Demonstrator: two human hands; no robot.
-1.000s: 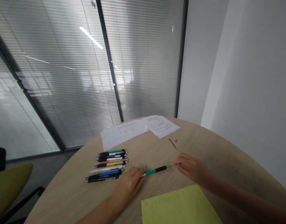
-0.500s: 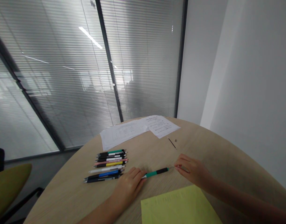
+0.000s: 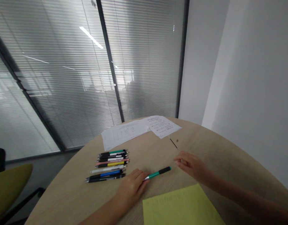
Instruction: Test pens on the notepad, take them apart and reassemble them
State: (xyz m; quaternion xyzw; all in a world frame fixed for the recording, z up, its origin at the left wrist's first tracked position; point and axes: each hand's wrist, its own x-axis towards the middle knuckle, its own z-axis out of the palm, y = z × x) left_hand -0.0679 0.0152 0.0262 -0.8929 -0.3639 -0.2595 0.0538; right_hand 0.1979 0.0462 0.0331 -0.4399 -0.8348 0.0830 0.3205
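My left hand [image 3: 133,184] rests low over the table, its fingers closed around one end of a green pen with a black grip [image 3: 158,172]. The pen's black end points up and right, away from that hand. My right hand [image 3: 189,164] is just right of that end, apart from it. Its thumb and fingertips are pinched together; whatever they hold, if anything, is too small to make out. A thin dark pen refill [image 3: 173,143] lies beyond the right hand, beside a tiny brownish piece [image 3: 177,140].
Several pens [image 3: 111,164] in mixed colours lie in a row at left. White printed sheets [image 3: 125,132] and another printed page [image 3: 164,126] are at the table's far edge. A yellow paper [image 3: 181,207] lies in front. A green chair [image 3: 11,187] stands at left.
My right hand has moved slightly up and away from the pen. The thin piece between its fingers and the pen's black end no longer shows. My left hand keeps its hold.
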